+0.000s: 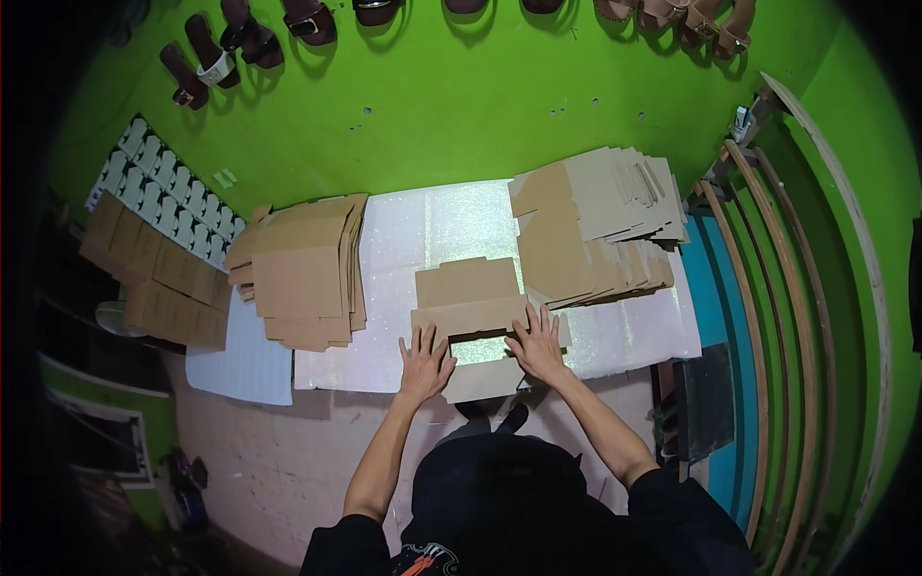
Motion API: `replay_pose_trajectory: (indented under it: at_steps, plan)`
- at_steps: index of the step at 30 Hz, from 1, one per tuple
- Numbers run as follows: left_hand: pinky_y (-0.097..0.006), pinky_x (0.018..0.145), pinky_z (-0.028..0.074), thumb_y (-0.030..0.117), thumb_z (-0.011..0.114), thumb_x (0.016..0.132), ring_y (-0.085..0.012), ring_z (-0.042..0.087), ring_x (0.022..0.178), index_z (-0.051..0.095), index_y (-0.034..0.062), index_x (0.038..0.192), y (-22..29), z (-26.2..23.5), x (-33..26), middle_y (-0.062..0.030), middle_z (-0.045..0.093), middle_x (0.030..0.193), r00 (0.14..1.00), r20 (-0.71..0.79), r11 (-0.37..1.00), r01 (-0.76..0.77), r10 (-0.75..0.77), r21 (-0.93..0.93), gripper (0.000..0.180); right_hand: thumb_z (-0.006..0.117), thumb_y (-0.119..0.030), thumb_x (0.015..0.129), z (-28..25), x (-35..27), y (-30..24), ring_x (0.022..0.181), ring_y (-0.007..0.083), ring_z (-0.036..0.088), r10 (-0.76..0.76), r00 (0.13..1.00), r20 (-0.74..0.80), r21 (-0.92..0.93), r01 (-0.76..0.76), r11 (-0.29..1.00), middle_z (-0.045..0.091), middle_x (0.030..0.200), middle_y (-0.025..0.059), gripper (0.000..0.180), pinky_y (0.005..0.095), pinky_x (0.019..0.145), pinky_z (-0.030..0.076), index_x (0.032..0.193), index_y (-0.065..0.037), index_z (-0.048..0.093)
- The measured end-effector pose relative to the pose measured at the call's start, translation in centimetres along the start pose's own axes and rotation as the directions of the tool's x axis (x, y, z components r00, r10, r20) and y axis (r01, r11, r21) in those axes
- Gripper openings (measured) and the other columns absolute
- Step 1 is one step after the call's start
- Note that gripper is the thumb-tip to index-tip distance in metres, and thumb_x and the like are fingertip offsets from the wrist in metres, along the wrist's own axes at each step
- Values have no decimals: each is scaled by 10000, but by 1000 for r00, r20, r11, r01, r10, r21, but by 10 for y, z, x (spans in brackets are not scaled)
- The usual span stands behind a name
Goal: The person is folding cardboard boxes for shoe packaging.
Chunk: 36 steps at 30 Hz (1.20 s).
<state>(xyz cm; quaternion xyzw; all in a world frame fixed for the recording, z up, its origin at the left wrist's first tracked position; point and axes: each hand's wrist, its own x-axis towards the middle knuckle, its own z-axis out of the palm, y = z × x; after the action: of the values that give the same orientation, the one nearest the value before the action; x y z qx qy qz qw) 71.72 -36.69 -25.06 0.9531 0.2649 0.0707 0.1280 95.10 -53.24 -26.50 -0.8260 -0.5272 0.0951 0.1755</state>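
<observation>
A single view is given, taken from a fisheye camera worn on the person's head and aimed steeply down and forward. The bench (634, 336) is seen from above at arm's length, in the middle of the frame. The forearms enter from the lower edge. A green wall (461, 115) fills the top. Straight edges are bent toward the dark rounded rim.

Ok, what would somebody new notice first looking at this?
Probably the bright green wall with sandals hung along its top. Next, both hands, left hand and right hand, pressed flat on a cardboard box blank mid-table, between a left cardboard stack and a right cardboard stack.
</observation>
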Motion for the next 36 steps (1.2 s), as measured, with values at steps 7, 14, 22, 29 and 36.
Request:
replay_pose_trajectory:
  at_steps: [7, 14, 22, 29, 36]
  plan:
    - [-749, 1121, 162, 359, 618, 940, -457, 244, 1466, 679, 70, 1198, -1, -1, 5, -188, 357, 1565, 1000, -14, 999, 14, -15, -48, 392, 606, -393, 958, 1, 4, -5, 1489, 508, 157, 29, 997, 78, -85, -22, 996, 252, 1595, 270, 575, 706, 1163, 116, 1410, -46, 527]
    - [-744, 1126, 158, 312, 632, 921, -456, 251, 1464, 689, 75, 1207, -2, 0, 6, -202, 381, 1544, 1000, -22, 998, 5, -7, -65, 376, 746, -190, 777, 25, 43, -25, 1470, 486, 227, -210, 967, -147, -362, 145, 921, 328, 1541, 253, 712, 689, 1166, 170, 1414, -34, 469]
    - [-746, 1125, 144, 335, 644, 911, -462, 278, 1453, 657, 48, 1266, -3, 1, -2, -207, 388, 1540, 994, -106, 997, 6, -13, -71, 457, 672, -252, 795, 16, 71, -36, 1455, 464, 266, -196, 977, -82, -260, 169, 951, 423, 1475, 232, 565, 702, 1163, 165, 1297, -9, 581]
    - [-747, 1122, 140, 372, 668, 893, -438, 296, 1451, 632, 21, 1284, -4, -5, 2, -197, 395, 1538, 996, -89, 997, -21, 15, -69, 527, 667, -291, 788, 3, 81, -42, 1468, 475, 245, -178, 984, 4, -176, 176, 969, 438, 1466, 250, 559, 711, 1171, 117, 1236, 39, 613]
    - [-749, 1118, 150, 373, 675, 890, -449, 278, 1455, 631, 8, 1265, -14, -1, -3, -206, 379, 1545, 994, -99, 997, -54, 49, -50, 525, 665, -278, 773, 7, 84, -41, 1467, 482, 243, -184, 983, -25, -157, 178, 972, 451, 1446, 257, 521, 715, 1171, 104, 1183, 42, 647]
